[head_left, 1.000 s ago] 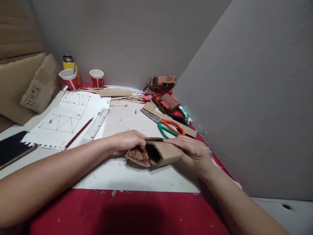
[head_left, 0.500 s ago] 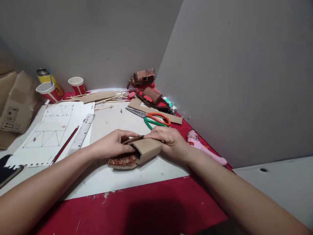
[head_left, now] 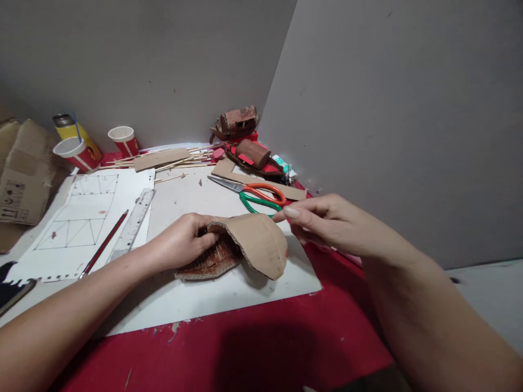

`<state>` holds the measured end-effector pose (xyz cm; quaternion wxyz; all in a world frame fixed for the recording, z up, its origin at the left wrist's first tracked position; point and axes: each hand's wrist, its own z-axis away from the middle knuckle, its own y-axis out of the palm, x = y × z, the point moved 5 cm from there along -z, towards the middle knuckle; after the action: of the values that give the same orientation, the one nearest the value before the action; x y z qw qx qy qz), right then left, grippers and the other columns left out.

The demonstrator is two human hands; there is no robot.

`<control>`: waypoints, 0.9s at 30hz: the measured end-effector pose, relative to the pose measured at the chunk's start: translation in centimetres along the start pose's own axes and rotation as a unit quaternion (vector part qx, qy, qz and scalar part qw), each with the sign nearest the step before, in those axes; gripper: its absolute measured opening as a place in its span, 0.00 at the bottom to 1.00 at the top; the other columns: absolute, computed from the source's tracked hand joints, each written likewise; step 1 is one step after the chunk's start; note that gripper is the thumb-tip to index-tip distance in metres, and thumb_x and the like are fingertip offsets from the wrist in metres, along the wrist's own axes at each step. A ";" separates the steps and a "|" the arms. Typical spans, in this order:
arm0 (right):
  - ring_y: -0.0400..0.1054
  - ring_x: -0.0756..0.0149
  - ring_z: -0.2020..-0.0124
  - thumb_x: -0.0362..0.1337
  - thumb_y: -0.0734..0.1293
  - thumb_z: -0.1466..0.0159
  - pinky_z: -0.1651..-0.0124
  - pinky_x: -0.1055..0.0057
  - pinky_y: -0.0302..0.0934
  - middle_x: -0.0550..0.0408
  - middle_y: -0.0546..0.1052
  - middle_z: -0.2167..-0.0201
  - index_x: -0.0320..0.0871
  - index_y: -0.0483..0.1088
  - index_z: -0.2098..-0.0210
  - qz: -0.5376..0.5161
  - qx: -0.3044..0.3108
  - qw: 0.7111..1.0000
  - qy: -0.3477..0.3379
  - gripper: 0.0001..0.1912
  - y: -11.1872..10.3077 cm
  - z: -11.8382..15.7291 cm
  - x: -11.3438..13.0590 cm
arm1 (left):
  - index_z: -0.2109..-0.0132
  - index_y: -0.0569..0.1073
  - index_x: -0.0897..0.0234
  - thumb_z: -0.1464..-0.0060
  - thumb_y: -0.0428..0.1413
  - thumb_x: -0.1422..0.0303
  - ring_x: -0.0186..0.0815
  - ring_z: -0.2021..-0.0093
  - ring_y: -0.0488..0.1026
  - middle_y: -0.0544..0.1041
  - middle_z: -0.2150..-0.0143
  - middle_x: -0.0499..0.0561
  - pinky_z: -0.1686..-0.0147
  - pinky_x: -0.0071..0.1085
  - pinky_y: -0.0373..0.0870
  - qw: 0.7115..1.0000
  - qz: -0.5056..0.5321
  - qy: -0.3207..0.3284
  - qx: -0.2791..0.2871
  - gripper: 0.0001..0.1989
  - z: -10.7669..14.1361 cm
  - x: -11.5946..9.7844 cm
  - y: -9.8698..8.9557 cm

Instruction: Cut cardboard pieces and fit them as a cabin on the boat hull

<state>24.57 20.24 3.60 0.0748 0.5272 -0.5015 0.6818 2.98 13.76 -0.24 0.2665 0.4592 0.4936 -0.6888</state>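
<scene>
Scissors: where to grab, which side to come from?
I'd take the scissors by the orange handle and green handle, coming from the person's right with the right hand. They lie flat, blades pointing left and slightly away, so the handle loops face right, close to that hand, and the grip should stay clear of the points.

— Where is the bent cardboard sheet (head_left: 260, 238) seen?
— At six o'clock: plain tan, curved downward, its corrugated edge exposed.
— And the brown-streaked cardboard piece (head_left: 212, 263)?
— It is partly covered by the sheet, its tapered end pointed toward eight o'clock.
</scene>
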 end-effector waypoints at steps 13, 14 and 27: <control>0.56 0.80 0.89 0.47 0.80 0.54 0.86 0.80 0.50 0.60 0.73 0.85 0.39 0.73 0.78 -0.286 0.082 0.945 0.135 0.19 6.5 -1.1 -0.9 | 0.56 0.81 0.66 0.48 0.53 0.73 0.38 0.60 0.76 0.82 0.61 0.51 0.56 0.32 0.71 0.999 -0.004 -0.036 -0.009 0.15 -0.1 0.8 -0.5; 0.57 0.80 0.90 0.46 0.80 0.54 0.87 0.80 0.51 0.59 0.74 0.85 0.39 0.73 0.79 -0.295 0.069 0.944 0.133 0.19 6.6 -1.0 -1.0 | 0.57 0.81 0.66 0.48 0.53 0.73 0.38 0.61 0.76 0.82 0.62 0.51 0.58 0.32 0.71 0.999 -0.006 -0.038 -0.011 0.14 -0.1 0.8 -0.6; 0.63 0.79 0.89 0.44 0.82 0.55 0.86 0.82 0.57 0.54 0.80 0.79 0.38 0.76 0.76 -0.372 0.006 0.916 0.147 0.18 7.2 -0.9 -1.4 | 0.61 0.80 0.67 0.51 0.53 0.74 0.39 0.63 0.76 0.82 0.66 0.50 0.62 0.30 0.70 0.999 -0.001 -0.030 -0.013 0.12 -0.1 1.2 -0.9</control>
<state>20.08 18.00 -1.84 0.3929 0.5700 -0.2482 0.6775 1.78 14.33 -0.89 0.2870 0.4342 0.4946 -0.6960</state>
